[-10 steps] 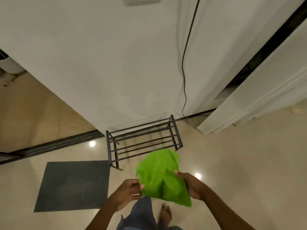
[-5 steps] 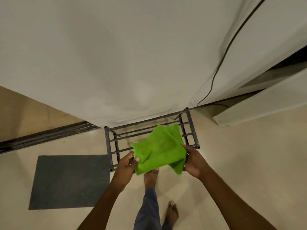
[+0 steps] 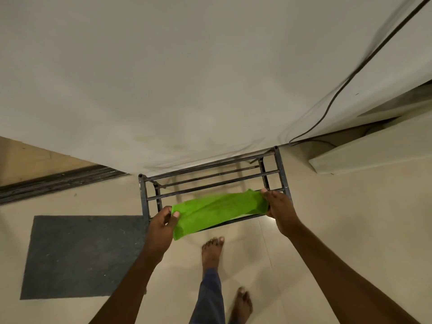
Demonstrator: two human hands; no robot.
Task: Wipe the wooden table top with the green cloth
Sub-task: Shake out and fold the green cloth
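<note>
The green cloth [image 3: 217, 211] is stretched flat between both hands, over the front of a low black metal rack [image 3: 210, 181]. My left hand [image 3: 161, 225] pinches the cloth's left end. At its right end my right hand [image 3: 279, 206] grips the other corner. No wooden table top is in view.
The rack stands against a white wall [image 3: 187, 78], with a black cable [image 3: 339, 92] running down to its right. A dark grey mat [image 3: 81, 256] lies on the tiled floor at left. My bare feet [image 3: 212, 251] stand just behind the rack. A white ledge [image 3: 374, 150] juts out at right.
I have stepped closer to the rack and the wall. My hands have moved apart and pulled the bunched cloth out into a flat strip.
</note>
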